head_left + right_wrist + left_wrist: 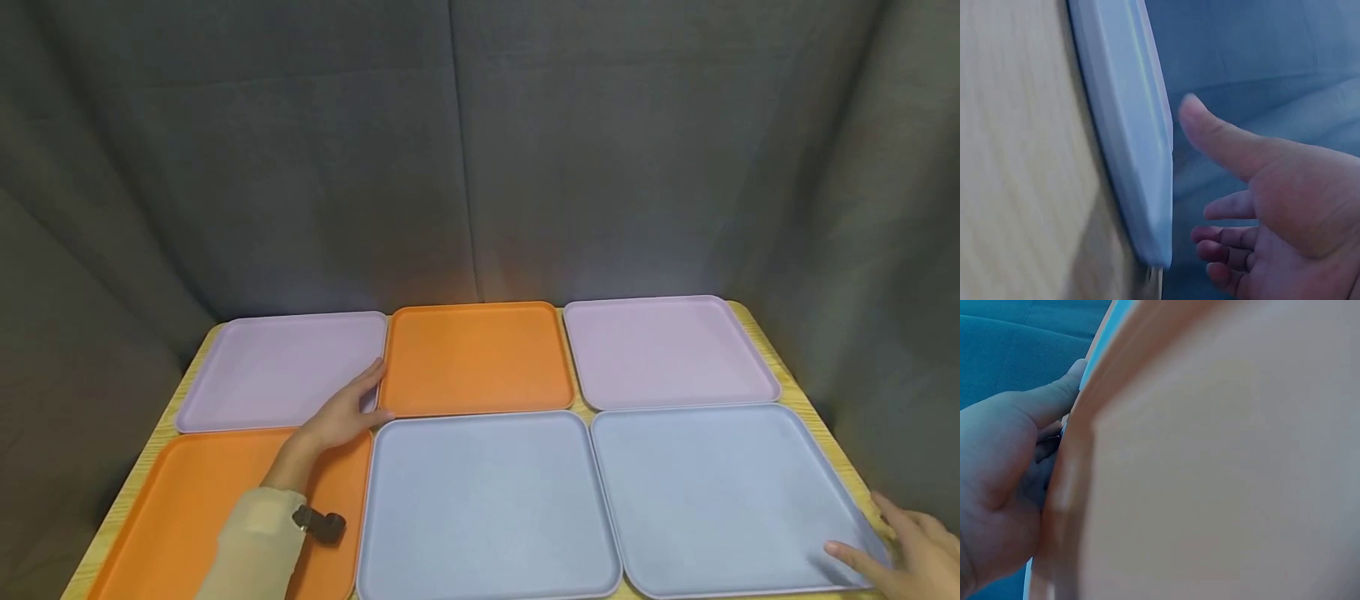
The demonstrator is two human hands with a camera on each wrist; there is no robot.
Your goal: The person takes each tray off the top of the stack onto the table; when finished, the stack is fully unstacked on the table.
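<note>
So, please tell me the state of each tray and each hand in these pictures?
Six trays: all flat on the table, holding nothing.
Left hand: open, resting at the near right corner of the far-left purple tray.
Right hand: open, beside the near-right blue tray; contact unclear.

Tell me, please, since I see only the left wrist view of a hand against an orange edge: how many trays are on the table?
Observer: Six trays, in two rows of three on the wooden table.
Operator: Which one is the left hand at?
Observer: The left hand rests at the corner of the back left lilac tray.
Operator: And the right hand?
Observer: The right hand, open, is at the front right blue tray.
</note>
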